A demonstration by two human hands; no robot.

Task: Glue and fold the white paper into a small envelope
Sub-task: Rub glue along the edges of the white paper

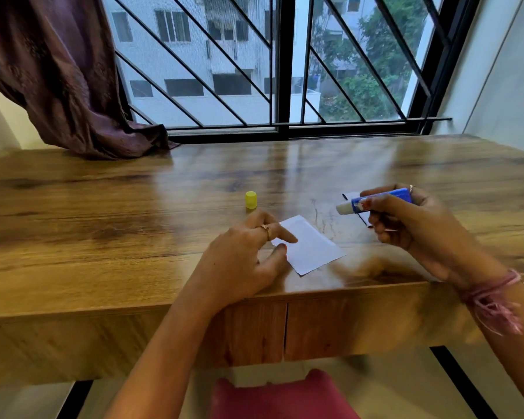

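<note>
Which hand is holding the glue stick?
The right hand grips the uncapped glue stick above the table; the left hand only rests its fingers on the white paper.

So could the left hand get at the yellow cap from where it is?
Probably yes. The cap stands alone on the desk just beyond the left hand, with nothing between them. That hand's fingers only rest on the paper and hold nothing.
</note>
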